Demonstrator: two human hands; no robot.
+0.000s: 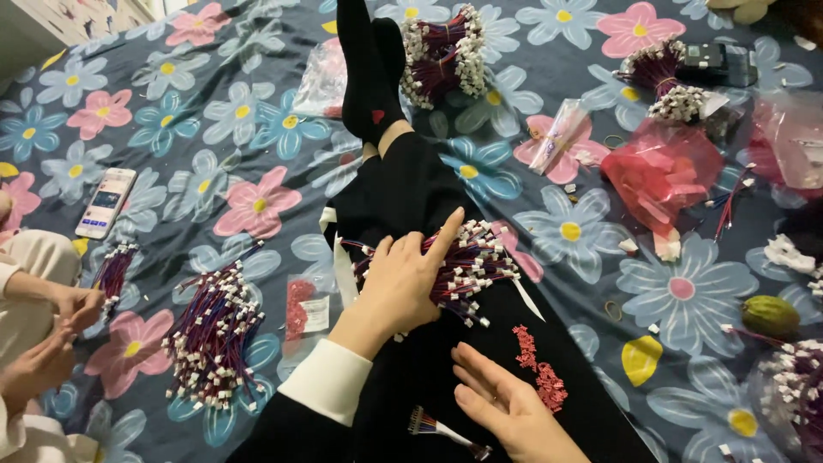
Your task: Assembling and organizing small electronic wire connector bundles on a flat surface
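Beneath both hands spreads a dark blue bedsheet printed with large pink, blue and white flowers (257,111). Across it runs the person's leg in black trousers (403,189), passing under the hands and ending in a black sock well beyond them.

On the thigh lies a bundle of red and purple wires with small white plastic connectors (476,266). The left hand (403,287) rests flat on this bundle, fingers spread and extended, pressing down and not closed around any wire. The right hand (506,403) lies just below the left, palm up and open, holding nothing. Just right of its fingertips sits a scatter of small red connector pieces (538,373) on the trouser cloth. Just left of its wrist lies a short wire harness with a multi-pin connector (441,429).

Left of the left hand, a second loose bundle of red and purple wires with white connectors (214,339) lies on the sheet. Far left, another person's hands (60,330) handle a smaller wire bunch. To the right, well apart, a red plastic bag (660,171). A white smartphone (105,202) lies far upper left.
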